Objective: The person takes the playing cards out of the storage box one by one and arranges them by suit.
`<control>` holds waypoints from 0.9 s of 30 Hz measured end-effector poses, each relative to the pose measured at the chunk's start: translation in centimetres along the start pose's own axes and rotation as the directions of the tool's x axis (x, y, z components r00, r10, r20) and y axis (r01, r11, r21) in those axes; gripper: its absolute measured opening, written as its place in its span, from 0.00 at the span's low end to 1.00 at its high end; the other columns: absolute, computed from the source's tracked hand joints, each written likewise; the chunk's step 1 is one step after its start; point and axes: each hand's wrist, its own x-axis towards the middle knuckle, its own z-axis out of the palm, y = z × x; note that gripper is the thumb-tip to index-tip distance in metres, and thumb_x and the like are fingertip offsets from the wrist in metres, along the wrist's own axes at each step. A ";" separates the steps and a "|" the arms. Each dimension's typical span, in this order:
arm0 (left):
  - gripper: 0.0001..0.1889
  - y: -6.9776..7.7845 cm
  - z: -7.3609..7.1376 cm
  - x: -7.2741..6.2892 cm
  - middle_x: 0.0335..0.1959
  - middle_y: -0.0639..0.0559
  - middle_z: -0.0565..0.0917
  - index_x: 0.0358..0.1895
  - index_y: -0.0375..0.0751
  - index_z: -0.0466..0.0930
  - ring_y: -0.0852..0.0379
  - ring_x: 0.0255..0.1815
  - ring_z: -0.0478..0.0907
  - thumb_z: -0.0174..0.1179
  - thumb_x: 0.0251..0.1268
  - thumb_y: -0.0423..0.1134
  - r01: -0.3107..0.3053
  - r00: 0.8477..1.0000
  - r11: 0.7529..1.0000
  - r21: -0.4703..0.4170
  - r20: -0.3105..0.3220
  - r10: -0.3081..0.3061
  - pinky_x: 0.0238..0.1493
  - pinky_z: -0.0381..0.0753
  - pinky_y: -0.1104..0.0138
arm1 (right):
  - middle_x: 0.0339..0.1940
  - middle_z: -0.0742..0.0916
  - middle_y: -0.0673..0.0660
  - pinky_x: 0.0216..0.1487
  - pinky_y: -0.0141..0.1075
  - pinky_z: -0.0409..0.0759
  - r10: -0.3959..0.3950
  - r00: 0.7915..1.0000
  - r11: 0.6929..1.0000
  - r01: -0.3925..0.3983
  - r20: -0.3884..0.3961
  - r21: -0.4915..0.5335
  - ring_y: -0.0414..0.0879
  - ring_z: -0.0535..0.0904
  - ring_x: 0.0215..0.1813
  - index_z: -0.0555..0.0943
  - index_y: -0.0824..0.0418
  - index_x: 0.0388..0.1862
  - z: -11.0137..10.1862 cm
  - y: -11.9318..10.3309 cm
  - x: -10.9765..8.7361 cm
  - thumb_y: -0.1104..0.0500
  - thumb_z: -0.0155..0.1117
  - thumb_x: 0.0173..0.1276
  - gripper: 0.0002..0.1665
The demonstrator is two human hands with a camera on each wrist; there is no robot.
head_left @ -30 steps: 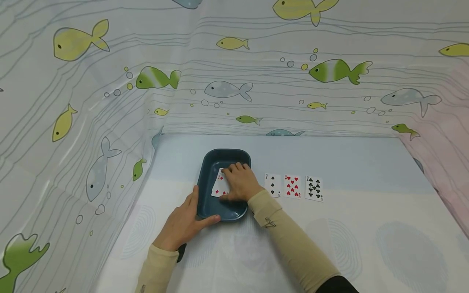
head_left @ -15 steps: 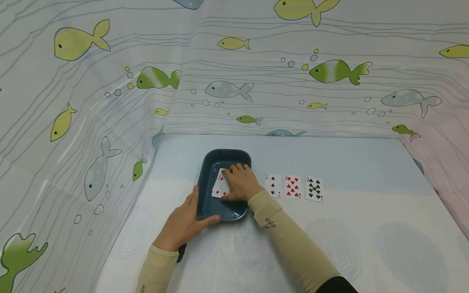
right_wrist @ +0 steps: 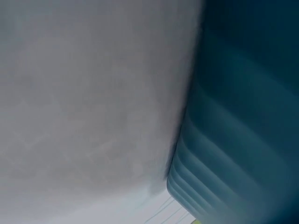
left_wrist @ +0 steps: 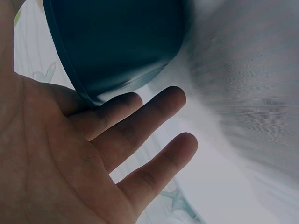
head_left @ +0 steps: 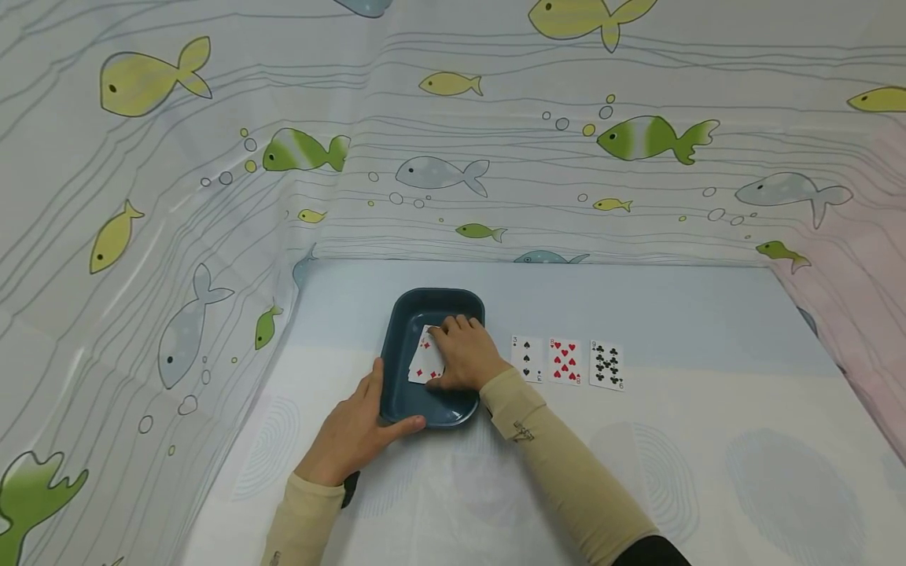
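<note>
A dark blue rectangular tray (head_left: 406, 405) sits on the table, with playing cards (head_left: 423, 365) inside it; the top one shows red diamonds. My right hand (head_left: 467, 351) reaches in over the right rim. Its index finger is at the far edge of the cards and its thumb at the near edge, holding them, with their right part hidden under the hand. My left hand (head_left: 356, 430) rests against the tray's near left corner, thumb along the front rim. In the left wrist view, straight, spread fingers (left_wrist: 140, 126) lie beside the tray's outer wall (left_wrist: 117, 51).
Right of the tray, three face-up playing cards lie in a row: a three of spades (head_left: 527, 358), an eight of hearts (head_left: 565, 362) and a nine of clubs (head_left: 607, 365). A fish-patterned curtain (head_left: 510, 189) stands behind and to the sides of the table.
Both hands and the tray stay in place. The cards under my right hand have shifted very slightly; the row of cards has not moved.
</note>
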 end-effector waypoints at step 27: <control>0.66 -0.1 0.0 0.0 0.78 0.33 0.59 0.81 0.31 0.42 0.34 0.65 0.74 0.58 0.56 0.78 -0.004 1.000 1.000 0.000 -0.002 0.004 0.61 0.75 0.44 | 0.62 0.77 0.56 0.70 0.45 0.68 -0.030 0.999 0.995 0.034 -0.041 0.093 0.50 0.70 0.59 0.73 0.54 0.74 -0.4 0.1 -0.3 0.28 0.74 0.50 0.56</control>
